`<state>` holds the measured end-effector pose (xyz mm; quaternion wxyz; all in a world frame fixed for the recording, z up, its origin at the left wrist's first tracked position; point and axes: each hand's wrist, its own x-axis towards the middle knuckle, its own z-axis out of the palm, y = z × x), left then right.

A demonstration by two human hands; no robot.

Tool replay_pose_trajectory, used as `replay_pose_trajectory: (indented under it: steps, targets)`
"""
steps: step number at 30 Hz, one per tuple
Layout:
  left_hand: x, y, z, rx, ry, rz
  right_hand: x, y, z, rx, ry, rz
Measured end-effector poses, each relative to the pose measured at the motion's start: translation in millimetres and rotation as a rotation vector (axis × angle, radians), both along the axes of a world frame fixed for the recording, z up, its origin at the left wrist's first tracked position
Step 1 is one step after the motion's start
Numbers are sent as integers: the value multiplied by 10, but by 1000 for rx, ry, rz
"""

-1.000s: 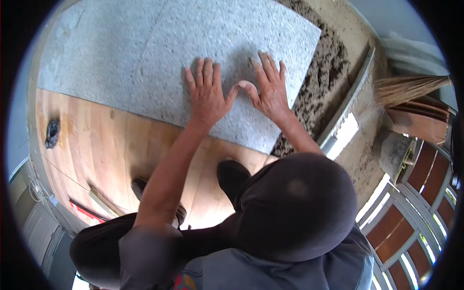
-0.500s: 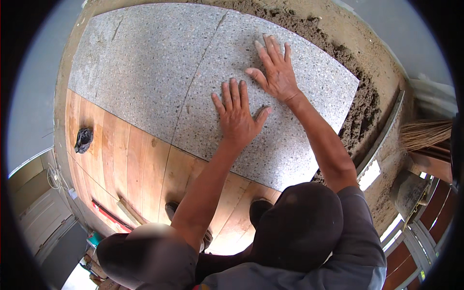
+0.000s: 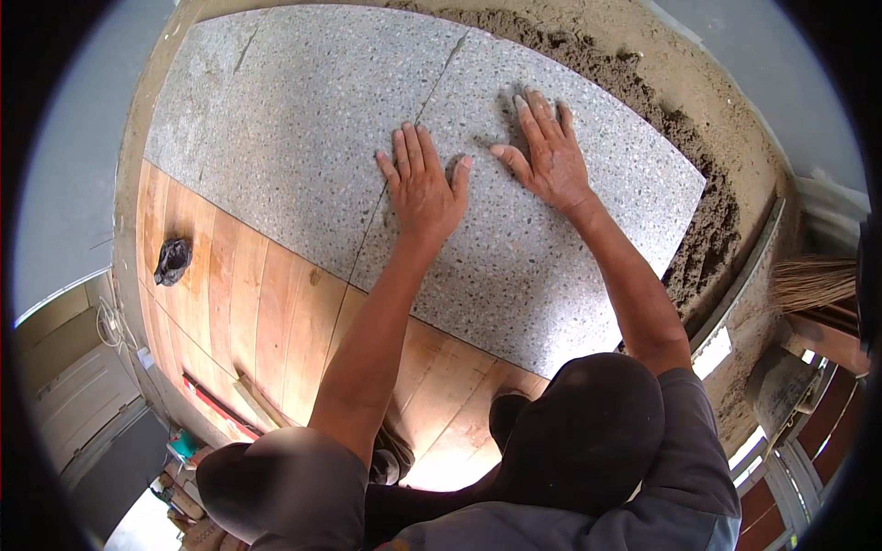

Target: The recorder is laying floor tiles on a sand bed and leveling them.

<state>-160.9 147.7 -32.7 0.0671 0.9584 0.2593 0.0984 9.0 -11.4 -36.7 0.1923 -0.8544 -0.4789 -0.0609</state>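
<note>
A large speckled grey terrazzo tile [image 3: 551, 266] lies in front of me, its right and far edges bordered by dark loose mortar [image 3: 712, 211]. Another speckled tile [image 3: 276, 119] adjoins it on the left along a thin dark joint. Fingers outstretched, my left hand [image 3: 423, 188] rests across that joint with its fingertips on the left tile's side. My right hand [image 3: 551, 161] is on the right tile, farther right, with its fingers spread and palm down. Neither hand holds anything. Whether both palms press fully on the surface cannot be seen.
Wood-look flooring [image 3: 257, 285] borders the tiles on the near side. On it lie a crumpled black plastic bag [image 3: 173, 262], a red bar-shaped tool [image 3: 220, 406] and a wooden strip [image 3: 261, 402]. At right are a straw broom [image 3: 813, 283] and a dark bucket-like container [image 3: 783, 386].
My left hand has moved left and slightly away from me, onto the joint. My right hand has shifted slightly nearer to me. The whole view has drifted a little.
</note>
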Motion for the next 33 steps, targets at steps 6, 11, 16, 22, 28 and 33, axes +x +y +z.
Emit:
replay_pose_trajectory:
  steps: [6, 11, 16, 22, 28, 33]
  targets:
    - [40, 28, -19, -9, 20, -61, -4, -8, 35, -39, 11, -16]
    - [208, 59, -16, -44, 45, -73, 4, -13, -16, -47, 8, -23]
    - [393, -13, -18, -71, 31, -67, 2, -13, 0, -26, 20, -17]
    - [380, -47, 15, -45, 36, -61, 20, 138, 227, -56, 45, -9]
    - [401, -41, -2, -46, 30, -72, 185, 403, 219, 182, -23, 62]
    - [393, -46, 40, -35, 33, -76, 171, 436, 109, 72, 137, 23]
